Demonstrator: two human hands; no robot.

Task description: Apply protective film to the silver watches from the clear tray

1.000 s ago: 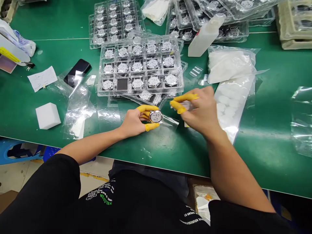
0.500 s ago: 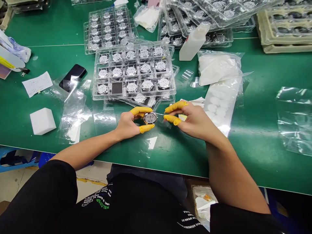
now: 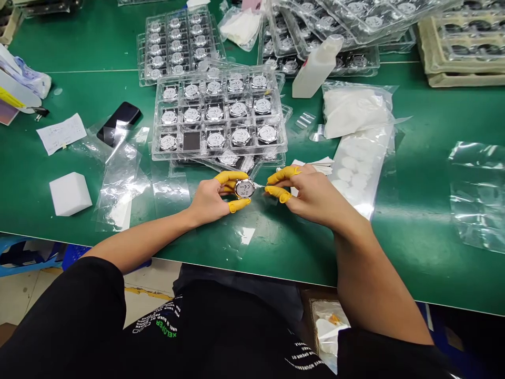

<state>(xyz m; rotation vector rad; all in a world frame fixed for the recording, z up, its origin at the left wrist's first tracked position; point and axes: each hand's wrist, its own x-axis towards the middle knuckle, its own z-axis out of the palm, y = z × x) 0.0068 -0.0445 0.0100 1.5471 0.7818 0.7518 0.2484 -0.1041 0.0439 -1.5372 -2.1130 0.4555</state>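
A round metal watch head [image 3: 244,188], its printed case back facing up, is gripped by its edge between the thumb and fingers of my left hand [image 3: 211,199]. Yellow finger cots cover the tips of both hands. Just to the right, my right hand [image 3: 303,192] pinches a thin white stick [image 3: 259,186], whose far end reaches the watch's right edge; its exact kind is too small to make out. Beyond the hands lies a clear plastic tray [image 3: 179,153] of similar watch heads, with one front-row compartment showing only its dark bottom.
More watch trays [image 3: 177,45] are stacked behind. A white plastic bottle [image 3: 315,71] and a bag of white pads [image 3: 355,158] stand to the right. Leftward lie a phone [image 3: 119,121], a paper note [image 3: 61,134], clear film [image 3: 118,184] and a white foam block [image 3: 70,193].
The watch head and my left hand have shifted very slightly right with the whole view. The tip of the white stick now sits closer to the watch's edge, with less of it showing.
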